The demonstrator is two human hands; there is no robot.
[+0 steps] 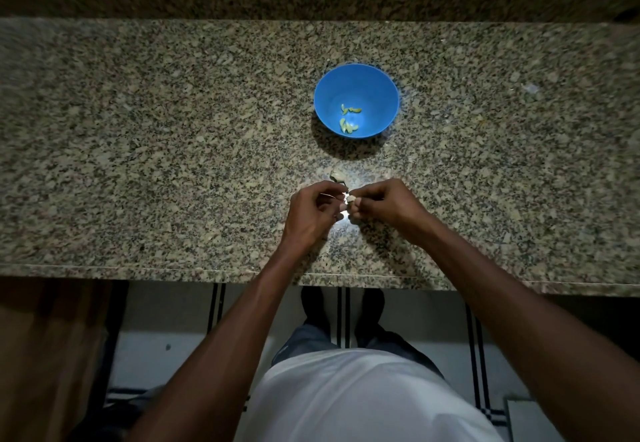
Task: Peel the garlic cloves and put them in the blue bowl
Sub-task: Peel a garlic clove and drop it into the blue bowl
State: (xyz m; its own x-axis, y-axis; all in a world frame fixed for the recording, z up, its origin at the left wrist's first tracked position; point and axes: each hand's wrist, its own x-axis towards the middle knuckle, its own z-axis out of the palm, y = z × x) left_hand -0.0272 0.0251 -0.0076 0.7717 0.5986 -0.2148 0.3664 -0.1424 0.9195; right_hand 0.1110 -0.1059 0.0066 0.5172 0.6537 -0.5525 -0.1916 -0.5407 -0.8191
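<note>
You pinch the garlic clove [350, 203] between both hands, left hand [313, 211] and right hand [382, 203] curled tight; the blue bowl [356, 100] waits straight ahead, nearer your right.

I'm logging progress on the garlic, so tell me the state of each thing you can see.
Blue bowl: upright, holds a few peeled cloves.
Garlic clove: pinched between both hands.
Left hand: gripping the clove.
Right hand: gripping the clove.
Garlic skin: lying on the counter.

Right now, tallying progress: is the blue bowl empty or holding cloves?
Holding cloves: the blue bowl stands upright with a few pale peeled cloves at its bottom.
</note>
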